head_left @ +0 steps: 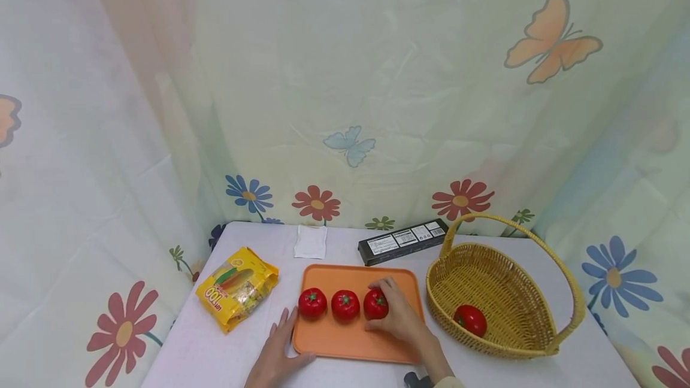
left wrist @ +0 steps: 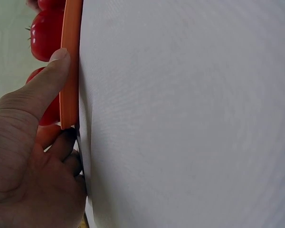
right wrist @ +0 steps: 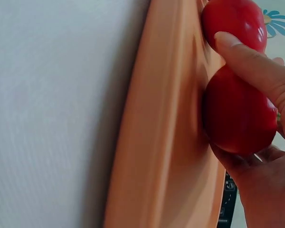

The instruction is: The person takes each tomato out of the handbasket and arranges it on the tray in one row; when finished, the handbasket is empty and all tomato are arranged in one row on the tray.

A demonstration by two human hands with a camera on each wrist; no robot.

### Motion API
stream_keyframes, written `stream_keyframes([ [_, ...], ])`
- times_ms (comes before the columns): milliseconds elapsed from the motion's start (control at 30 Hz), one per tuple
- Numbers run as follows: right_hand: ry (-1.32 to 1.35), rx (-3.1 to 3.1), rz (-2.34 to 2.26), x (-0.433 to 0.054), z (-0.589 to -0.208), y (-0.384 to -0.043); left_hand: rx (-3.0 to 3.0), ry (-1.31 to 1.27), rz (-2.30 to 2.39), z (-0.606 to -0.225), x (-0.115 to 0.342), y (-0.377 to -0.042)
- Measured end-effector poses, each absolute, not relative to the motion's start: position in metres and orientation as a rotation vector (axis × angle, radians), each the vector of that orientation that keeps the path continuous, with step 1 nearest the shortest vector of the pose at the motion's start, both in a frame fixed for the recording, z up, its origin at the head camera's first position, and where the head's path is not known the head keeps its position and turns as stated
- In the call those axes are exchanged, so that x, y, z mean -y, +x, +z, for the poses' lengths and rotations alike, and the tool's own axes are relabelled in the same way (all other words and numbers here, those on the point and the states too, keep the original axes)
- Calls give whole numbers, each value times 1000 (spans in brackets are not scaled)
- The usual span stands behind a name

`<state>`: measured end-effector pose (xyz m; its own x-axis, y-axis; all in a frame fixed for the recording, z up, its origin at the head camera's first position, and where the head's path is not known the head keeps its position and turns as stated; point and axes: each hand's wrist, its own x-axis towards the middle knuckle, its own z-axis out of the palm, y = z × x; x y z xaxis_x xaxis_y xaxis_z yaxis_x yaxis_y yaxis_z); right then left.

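Note:
Three red tomatoes lie in a row on an orange tray (head_left: 356, 345): the left tomato (head_left: 312, 303), the middle tomato (head_left: 345, 305) and the right tomato (head_left: 376, 303). My right hand (head_left: 400, 314) grips the right tomato, its thumb in front and fingers behind; the right wrist view shows this tomato (right wrist: 237, 114) low against the tray. At the tray's front left corner is my left hand (head_left: 277, 353), its thumb (left wrist: 50, 78) against the front rim and its fingers along the left side. Another tomato (head_left: 471, 320) lies in the wicker basket (head_left: 498, 268) on the right.
A yellow snack bag (head_left: 237, 288) lies left of the tray. Behind the tray are a white packet (head_left: 311, 241) and a long black box (head_left: 403, 242). The basket's tall handle (head_left: 560, 262) arches over it. A floral curtain (head_left: 350, 94) surrounds the white table.

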<state>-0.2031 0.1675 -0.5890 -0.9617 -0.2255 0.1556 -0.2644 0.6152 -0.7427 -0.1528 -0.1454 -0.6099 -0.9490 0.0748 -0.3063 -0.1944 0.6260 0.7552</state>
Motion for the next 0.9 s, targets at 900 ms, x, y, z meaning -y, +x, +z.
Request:
stream_keyframes([
  [900, 473, 2733, 1323, -178, -589, -199, -2562, -77, 1221, -610, 145, -153],
])
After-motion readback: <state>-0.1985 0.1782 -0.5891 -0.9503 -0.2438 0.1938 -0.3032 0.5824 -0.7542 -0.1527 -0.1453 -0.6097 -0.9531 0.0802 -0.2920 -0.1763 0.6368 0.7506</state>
